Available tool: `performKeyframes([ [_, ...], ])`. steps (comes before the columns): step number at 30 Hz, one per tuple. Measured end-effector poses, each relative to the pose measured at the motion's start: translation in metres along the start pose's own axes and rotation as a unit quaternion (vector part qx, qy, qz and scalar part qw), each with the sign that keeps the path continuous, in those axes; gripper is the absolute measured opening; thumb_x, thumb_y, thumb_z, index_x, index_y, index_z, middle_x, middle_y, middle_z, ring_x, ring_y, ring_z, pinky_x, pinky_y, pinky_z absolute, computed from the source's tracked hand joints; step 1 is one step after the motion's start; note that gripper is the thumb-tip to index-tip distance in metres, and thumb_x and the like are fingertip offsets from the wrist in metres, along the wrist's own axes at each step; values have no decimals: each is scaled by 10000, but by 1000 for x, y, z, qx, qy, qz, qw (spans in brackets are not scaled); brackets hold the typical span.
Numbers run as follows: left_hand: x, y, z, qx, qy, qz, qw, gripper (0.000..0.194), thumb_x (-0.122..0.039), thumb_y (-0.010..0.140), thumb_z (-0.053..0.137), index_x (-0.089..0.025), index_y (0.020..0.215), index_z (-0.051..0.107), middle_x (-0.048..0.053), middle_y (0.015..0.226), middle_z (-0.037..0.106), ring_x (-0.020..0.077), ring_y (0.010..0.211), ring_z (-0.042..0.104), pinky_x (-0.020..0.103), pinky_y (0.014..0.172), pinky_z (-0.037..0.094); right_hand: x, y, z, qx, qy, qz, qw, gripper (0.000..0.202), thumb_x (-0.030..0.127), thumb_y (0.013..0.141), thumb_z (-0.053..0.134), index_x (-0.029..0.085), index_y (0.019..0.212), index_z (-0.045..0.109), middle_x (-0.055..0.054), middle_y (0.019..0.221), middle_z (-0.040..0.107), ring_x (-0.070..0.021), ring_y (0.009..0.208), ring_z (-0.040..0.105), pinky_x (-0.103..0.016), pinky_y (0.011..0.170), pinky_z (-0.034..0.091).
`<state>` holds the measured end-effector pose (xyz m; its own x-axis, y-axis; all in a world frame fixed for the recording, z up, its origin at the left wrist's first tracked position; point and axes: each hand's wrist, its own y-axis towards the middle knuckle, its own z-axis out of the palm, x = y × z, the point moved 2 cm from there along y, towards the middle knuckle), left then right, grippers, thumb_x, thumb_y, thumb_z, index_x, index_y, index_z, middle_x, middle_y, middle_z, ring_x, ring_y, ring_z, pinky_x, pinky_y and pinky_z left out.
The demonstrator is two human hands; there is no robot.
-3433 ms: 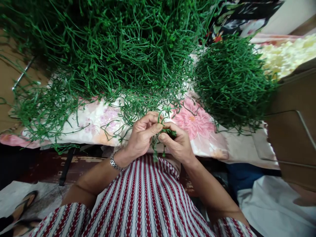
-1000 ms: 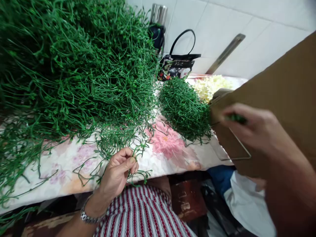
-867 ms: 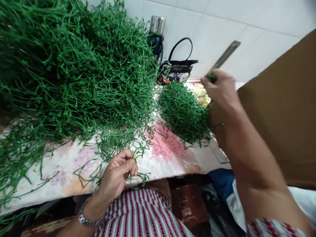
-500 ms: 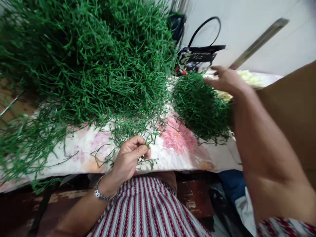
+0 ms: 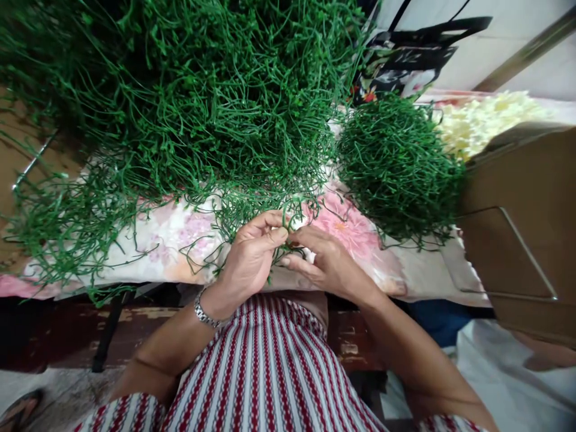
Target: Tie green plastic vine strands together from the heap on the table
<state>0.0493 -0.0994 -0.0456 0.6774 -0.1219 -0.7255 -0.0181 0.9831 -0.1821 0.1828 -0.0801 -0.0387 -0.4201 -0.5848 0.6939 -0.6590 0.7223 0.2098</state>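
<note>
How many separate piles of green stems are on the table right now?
2: a big pile across the left and middle, and a smaller pile to its right, beside the brown box. More may lie outside the view.

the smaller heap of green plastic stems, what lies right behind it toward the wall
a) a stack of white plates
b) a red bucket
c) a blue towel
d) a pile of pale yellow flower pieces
d: past the smaller heap of green plastic stems, on its far right side, sits a pile of pale yellow flower pieces on the floral tablecloth, next to the brown cardboard box.
</note>
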Motion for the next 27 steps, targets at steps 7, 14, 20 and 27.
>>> performKeyframes([
  [7, -10, -1, -11, 83, 174, 29, 981, 162, -201, 747, 632, -185, 903, 673, 38, 916, 639, 147, 866, 579, 265, 828, 439, -11, -3, 12, -32, 114, 41, 992, 146, 280, 863, 522, 177, 891, 621, -38, 860, 648, -144, 799, 596, -265, 732, 455],
  [14, -8, -14, -23, 85, 374, 81, 920, 138, -130, 749, 586, -176, 872, 627, 16, 831, 614, 143, 792, 570, 239, 754, 434, -14, -8, 12, -111, 134, 48, 984, 168, 324, 809, 608, 193, 906, 567, -19, 803, 599, -132, 738, 573, -261, 691, 465],
  [20, 0, -17, -27, 50, 442, 152, 883, 61, -139, 784, 539, -175, 749, 573, -9, 698, 557, 121, 661, 516, 231, 656, 392, -14, -10, 22, -103, 212, 82, 968, 209, 350, 805, 610, 190, 935, 578, -26, 849, 596, -138, 794, 567, -275, 746, 464],
  [27, 6, -23, -22, 29, 491, 279, 825, 163, -77, 775, 495, -203, 771, 598, 18, 727, 540, 157, 725, 506, 269, 704, 385, -9, -12, 38, -94, 375, 159, 909, 318, 378, 730, 683, 182, 954, 572, -28, 884, 603, -134, 795, 565, -250, 706, 471],
])
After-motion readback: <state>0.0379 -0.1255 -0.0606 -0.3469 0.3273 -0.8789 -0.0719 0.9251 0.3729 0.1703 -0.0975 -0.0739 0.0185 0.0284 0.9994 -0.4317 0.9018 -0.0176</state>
